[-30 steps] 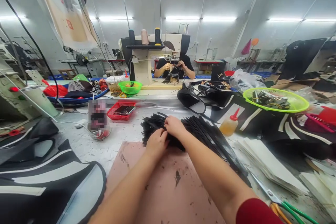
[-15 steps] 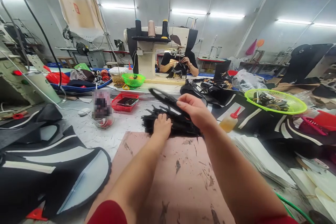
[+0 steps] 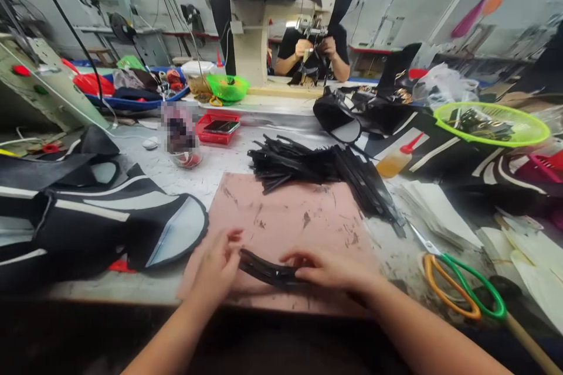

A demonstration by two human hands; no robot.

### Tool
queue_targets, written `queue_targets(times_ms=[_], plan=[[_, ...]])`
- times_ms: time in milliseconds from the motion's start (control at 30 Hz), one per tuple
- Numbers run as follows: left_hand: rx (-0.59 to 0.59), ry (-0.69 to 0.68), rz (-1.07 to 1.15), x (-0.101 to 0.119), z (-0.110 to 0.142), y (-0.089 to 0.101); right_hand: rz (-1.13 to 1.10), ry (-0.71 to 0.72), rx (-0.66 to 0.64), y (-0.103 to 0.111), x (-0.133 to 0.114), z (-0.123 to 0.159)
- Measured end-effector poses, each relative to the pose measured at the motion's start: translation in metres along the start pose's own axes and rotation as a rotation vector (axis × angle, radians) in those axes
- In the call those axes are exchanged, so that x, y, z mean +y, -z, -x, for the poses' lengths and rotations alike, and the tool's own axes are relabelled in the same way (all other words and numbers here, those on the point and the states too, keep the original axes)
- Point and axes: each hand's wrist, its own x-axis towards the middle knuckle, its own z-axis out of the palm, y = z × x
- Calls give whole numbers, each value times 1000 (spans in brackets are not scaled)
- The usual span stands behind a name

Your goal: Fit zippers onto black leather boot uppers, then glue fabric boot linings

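A small bundle of black strips [image 3: 266, 269] lies low over the front of the pink board [image 3: 285, 217]. My right hand [image 3: 332, 269] grips its right end between thumb and fingers. At the bundle's left end is my left hand [image 3: 217, 263], its fingers loosely curled and apart, with the strip ends beside the fingertips; whether they touch is unclear. Behind, a larger pile of black strips [image 3: 299, 158] rests across the board's far edge and fans to the right.
Scissors [image 3: 466, 287] with orange and green handles lie at right, near white sheets [image 3: 440, 211] and a glue bottle [image 3: 398, 158]. Black cut pieces [image 3: 97, 222] cover the left. A red basket [image 3: 215, 129] holds a phone. Across the table, a person works at a sewing machine [image 3: 250, 29].
Both hands have come back from the pile toward the table's front edge, the right one bringing black strips. My left hand has left the pile. The view has tilted down, showing the scissors.
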Motion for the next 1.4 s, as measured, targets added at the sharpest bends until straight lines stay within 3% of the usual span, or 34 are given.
queue_targets(times_ms=[67, 100, 200, 300, 433, 600, 700, 967, 1200, 1400], plan=[[140, -249, -234, 2, 4, -3, 153, 51, 72, -4, 3, 7], [133, -364, -310, 5, 5, -8, 238, 65, 102, -5, 2, 11], [-115, -589, -406, 16, 9, -28, 533, 88, 169, -6, 0, 19], [-315, -639, -574, 25, 15, -47, 854, 153, 273, -12, 2, 25], [-342, -510, -694, 32, 19, -56, 1146, 348, 483, -32, 14, 34], [-376, -149, -398, 40, 10, -54, 1200, 378, 707, -63, 30, 45], [-423, -19, -280, 39, 3, -47, 1172, 360, 758, -71, 35, 49], [-400, 312, -83, 12, 2, -11, 1124, 333, 771, -75, 36, 52], [-431, 414, 31, 17, 3, -7, 1105, 326, 780, -76, 35, 53], [-313, 115, -266, 17, 0, -15, 1079, 320, 886, -62, 41, 56]])
